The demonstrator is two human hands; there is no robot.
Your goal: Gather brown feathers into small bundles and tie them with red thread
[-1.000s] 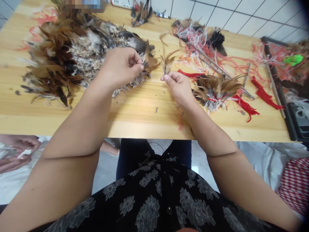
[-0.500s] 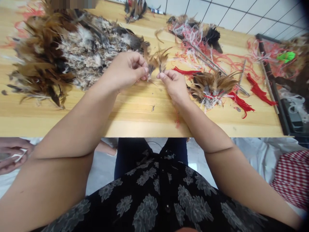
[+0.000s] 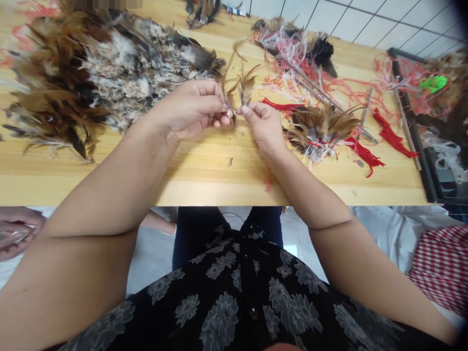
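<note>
My left hand point(image 3: 204, 108) pinches a thin brown feather point(image 3: 228, 95) by its base, over the wooden table. Close beside it on the right, my right hand point(image 3: 263, 122) holds a small tuft of brown feathers point(image 3: 246, 87) between thumb and fingers, tips pointing away from me. The two hands are a small gap apart. Left of my left hand lies a large pile of grey, white and brown feathers point(image 3: 127, 73). A bundle of brown feathers bound with red thread point(image 3: 321, 129) rests just right of my right hand.
Pink and white strings point(image 3: 288, 46) with dark feathers and thin sticks point(image 3: 314, 87) lie at the back right. Red tassels point(image 3: 393, 134) are near a dark-framed tray point(image 3: 413, 126) at the right edge. Another person's hand point(image 3: 18, 231) shows at the lower left, below the table edge.
The feathers at my left hand look narrower and stand differently, and its fingers have turned slightly. My right hand has hardly moved. The whole view has shifted a little.
</note>
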